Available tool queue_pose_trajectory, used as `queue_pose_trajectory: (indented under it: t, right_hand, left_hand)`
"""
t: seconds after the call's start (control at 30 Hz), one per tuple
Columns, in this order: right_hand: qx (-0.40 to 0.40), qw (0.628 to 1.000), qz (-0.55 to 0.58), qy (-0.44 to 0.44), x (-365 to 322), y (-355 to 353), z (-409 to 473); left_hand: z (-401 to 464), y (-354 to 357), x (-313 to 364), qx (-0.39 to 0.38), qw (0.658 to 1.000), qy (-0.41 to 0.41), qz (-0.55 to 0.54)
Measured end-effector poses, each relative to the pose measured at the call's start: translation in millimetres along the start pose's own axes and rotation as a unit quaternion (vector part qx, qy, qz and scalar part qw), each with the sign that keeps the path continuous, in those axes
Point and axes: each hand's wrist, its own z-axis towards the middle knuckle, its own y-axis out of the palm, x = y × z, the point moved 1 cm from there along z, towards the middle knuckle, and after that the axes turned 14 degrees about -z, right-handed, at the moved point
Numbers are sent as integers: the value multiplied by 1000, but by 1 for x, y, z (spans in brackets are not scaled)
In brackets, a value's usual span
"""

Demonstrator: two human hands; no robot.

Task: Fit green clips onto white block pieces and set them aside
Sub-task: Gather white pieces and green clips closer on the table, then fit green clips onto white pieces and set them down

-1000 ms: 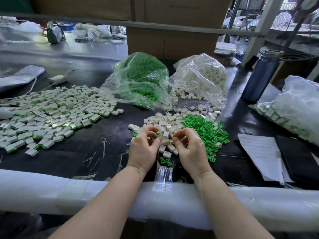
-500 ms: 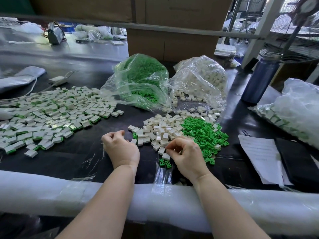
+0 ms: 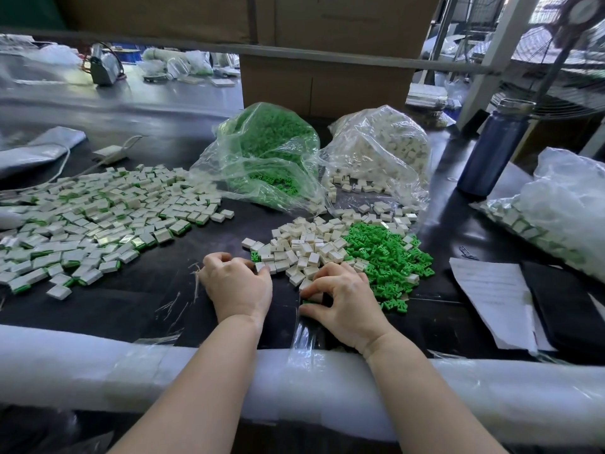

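Hands are both down at the near edge of the loose stock right now. Right hand [image 3: 343,306] has its fingers curled over the table with thumb and fingertips closing on something small right under them. It looks like a green clip [image 3: 307,302] with a white block [image 3: 306,285] just past the fingertips, but the fingers hide most of it, so I can't say for sure what's pinched. Left hand [image 3: 237,286] is knuckles-up, fingers curled under, fingertips touching the nearest blocks of the white pile [image 3: 304,244]. Whether it's actually got one I can't tell.

My guess is this is the pick-up step: one block, one clip, then press together.

Tips for doing it well:
- Grab a single piece each. The green clip pile [image 3: 386,253] sits just beyond the right fingertips and the clips look tangly, so shake off hitchhikers.
- Turn the block so its open side faces the clip before pushing.
- Bring both pieces up between the fingertips of both hands; don't press against the table.
- Finished pieces [image 3: 98,221] are well off to the left of the left fingers, so flick it there with that hand.
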Motion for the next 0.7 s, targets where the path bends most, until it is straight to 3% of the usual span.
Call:
queue_pose_trajectory:
  t: [0.33,0.57,0.7]
  right_hand:
    - [5,1000,20,-12,-1,1,1]
    - [85,992,90,34,3,-4,1]
    - [119,978,146,85,8,-3,1]
  left_hand:
    - [-2,2,1,-14,999,17,44]
    - [-5,0,3,-2,999,36,18]
    - [-10,-1,8,-31,986,88,-138]
